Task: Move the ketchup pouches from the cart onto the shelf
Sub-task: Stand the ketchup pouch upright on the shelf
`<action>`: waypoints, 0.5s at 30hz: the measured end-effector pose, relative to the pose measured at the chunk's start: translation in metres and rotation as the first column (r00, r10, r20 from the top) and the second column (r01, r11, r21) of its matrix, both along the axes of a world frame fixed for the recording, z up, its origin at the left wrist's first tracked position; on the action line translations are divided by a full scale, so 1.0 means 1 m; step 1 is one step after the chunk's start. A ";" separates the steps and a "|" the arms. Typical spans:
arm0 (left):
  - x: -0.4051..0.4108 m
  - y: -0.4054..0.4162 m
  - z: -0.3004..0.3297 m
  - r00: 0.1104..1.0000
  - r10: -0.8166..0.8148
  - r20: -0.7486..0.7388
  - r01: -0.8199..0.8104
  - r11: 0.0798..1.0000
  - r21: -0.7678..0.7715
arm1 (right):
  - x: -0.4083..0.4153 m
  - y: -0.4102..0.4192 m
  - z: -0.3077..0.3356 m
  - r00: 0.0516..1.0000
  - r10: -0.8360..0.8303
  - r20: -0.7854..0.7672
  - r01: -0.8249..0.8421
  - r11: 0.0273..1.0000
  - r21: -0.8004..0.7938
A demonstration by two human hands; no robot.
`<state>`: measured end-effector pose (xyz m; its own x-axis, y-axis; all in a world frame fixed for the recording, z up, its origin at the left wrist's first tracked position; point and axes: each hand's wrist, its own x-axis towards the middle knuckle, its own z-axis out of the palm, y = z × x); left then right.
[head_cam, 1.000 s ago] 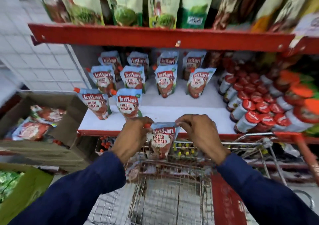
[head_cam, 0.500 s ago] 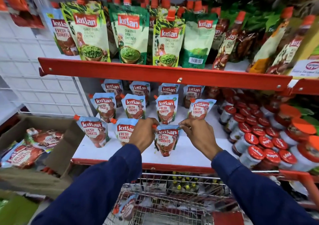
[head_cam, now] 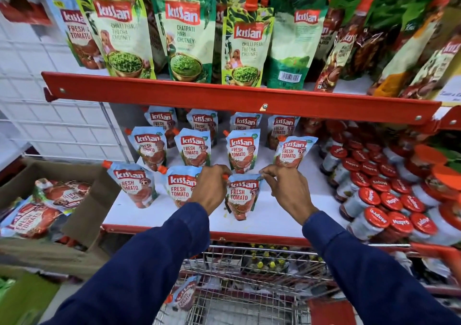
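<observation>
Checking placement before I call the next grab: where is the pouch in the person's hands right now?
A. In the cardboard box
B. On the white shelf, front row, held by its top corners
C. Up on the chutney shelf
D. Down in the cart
B: both the left hand and the right hand pinch the top corners of the ketchup pouch, whose base rests on the white shelf in the front row.

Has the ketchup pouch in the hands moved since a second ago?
Yes: the ketchup pouch went from in front of the shelf's red front edge up and onto the shelf.

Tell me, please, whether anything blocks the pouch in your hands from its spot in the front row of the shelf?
Nothing visible does. The held pouch already stands on bare white shelf, with the left hand and right hand pinching its top corners.
</observation>
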<state>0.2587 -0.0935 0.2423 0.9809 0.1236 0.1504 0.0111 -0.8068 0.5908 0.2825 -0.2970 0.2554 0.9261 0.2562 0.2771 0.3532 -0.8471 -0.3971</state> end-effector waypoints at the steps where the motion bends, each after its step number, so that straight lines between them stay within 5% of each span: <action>1: -0.001 0.000 0.000 1.000 -0.007 -0.012 0.007 1.000 0.000 | -0.001 0.000 0.000 1.000 0.002 -0.014 -0.002 1.000 0.002; 8: -0.023 0.005 0.017 0.998 -0.064 -0.005 0.064 0.998 0.022 | -0.020 0.002 0.000 1.000 -0.017 0.017 0.016 0.999 0.032; 12: -0.069 0.010 0.012 0.983 -0.139 0.121 0.114 0.975 0.191 | -0.057 0.008 -0.019 0.990 0.051 0.133 -0.045 0.998 -0.050; 15: -0.109 0.018 -0.015 0.985 -0.161 0.062 0.132 0.936 0.327 | -0.086 0.015 -0.047 0.987 0.092 0.129 -0.067 0.980 -0.188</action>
